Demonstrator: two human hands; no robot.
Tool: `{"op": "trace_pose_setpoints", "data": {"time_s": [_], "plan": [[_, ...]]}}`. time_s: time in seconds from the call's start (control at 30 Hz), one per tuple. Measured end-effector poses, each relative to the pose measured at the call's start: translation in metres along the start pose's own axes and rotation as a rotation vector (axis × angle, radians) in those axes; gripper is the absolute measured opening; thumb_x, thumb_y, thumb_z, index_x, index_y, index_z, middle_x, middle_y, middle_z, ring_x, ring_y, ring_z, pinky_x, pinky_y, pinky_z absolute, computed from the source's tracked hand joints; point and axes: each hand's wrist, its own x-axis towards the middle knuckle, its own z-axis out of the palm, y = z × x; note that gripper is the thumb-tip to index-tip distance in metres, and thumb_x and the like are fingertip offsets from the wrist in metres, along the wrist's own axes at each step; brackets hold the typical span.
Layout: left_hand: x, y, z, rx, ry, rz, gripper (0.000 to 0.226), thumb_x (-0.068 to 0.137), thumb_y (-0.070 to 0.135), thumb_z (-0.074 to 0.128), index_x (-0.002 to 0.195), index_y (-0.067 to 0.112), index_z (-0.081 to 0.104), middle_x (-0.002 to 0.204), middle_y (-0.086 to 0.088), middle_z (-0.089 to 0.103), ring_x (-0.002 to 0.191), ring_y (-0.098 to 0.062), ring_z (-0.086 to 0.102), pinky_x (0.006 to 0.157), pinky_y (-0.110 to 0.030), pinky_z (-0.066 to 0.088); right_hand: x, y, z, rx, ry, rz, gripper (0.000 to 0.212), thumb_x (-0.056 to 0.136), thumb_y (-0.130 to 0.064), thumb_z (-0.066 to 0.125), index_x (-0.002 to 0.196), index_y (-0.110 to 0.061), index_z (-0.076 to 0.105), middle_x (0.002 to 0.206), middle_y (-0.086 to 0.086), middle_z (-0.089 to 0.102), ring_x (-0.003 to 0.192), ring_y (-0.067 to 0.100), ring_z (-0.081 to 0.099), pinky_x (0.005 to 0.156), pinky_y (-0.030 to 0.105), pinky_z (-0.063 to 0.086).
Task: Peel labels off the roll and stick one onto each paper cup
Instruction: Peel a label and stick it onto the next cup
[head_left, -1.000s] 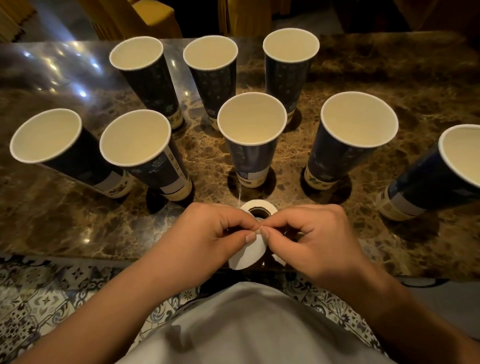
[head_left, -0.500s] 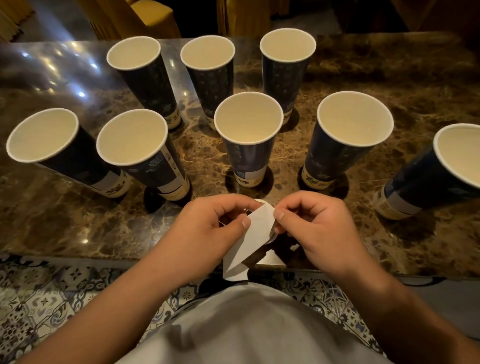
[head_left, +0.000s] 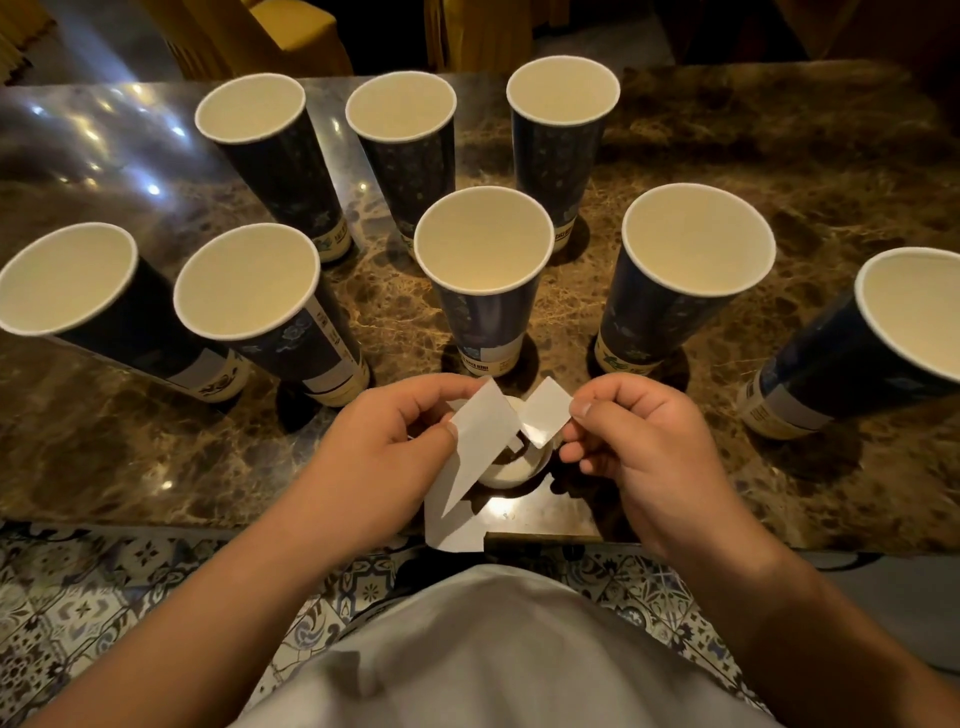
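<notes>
The right hand (head_left: 644, 447) pinches a small white label (head_left: 544, 419) by one edge, and it looks almost free. The left hand (head_left: 384, 457) pinches the backing strip (head_left: 480, 441), which hangs down over the table edge (head_left: 208, 525). The roll (head_left: 511, 467) sits on the table between the hands, partly hidden. The cups (head_left: 483, 280) stand close, just behind. The label is sticky and floppy, so it could fold and stick to itself or to a finger. A quick reach could bump the nearest cup and knock it over. The label could also go on crooked.
</notes>
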Motion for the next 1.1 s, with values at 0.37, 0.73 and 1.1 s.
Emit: {"op": "trace_pose_setpoints", "data": {"time_s": [0.37, 0.73, 1.1], "plan": [[0.0, 0.001, -0.007, 0.64, 0.288, 0.315, 0.029, 0.088, 0.047, 0.048, 0.104, 0.029, 0.064, 0.086, 0.013, 0.056, 0.077, -0.005, 0.053, 0.061, -0.026, 0.048, -0.006, -0.001, -0.007, 0.023, 0.174, -0.219, 0.023, 0.092, -0.004, 0.058, 0.082, -0.021, 0.069, 0.067, 0.004, 0.071, 0.058, 0.015, 0.068, 0.053, 0.021, 0.053], [0.021, 0.048, 0.035, -0.427, -0.202, -0.108, 0.018, 0.091, 0.021, 0.06, 0.091, 0.004, 0.066, 0.074, -0.005, 0.063, 0.067, -0.016, 0.062, 0.053, -0.026, 0.047, -0.022, 0.012, -0.032, -0.684, 0.285, -0.945, 0.012, 0.081, -0.003, 0.066, 0.088, 0.002, 0.074, 0.086, 0.008, 0.071, 0.083, 0.006, 0.063, 0.081, 0.008, 0.047], [0.032, 0.048, 0.066, 0.118, -0.096, 0.236, 0.024, 0.089, 0.017, 0.064, 0.106, 0.031, 0.054, 0.078, 0.008, 0.062, 0.069, -0.002, 0.06, 0.064, -0.018, 0.051, -0.033, 0.022, -0.061, -0.657, 0.214, -0.686, 0.042, 0.08, -0.028, 0.064, 0.12, -0.018, 0.057, 0.107, -0.005, 0.066, 0.097, -0.002, 0.06, 0.081, 0.007, 0.048]]}}
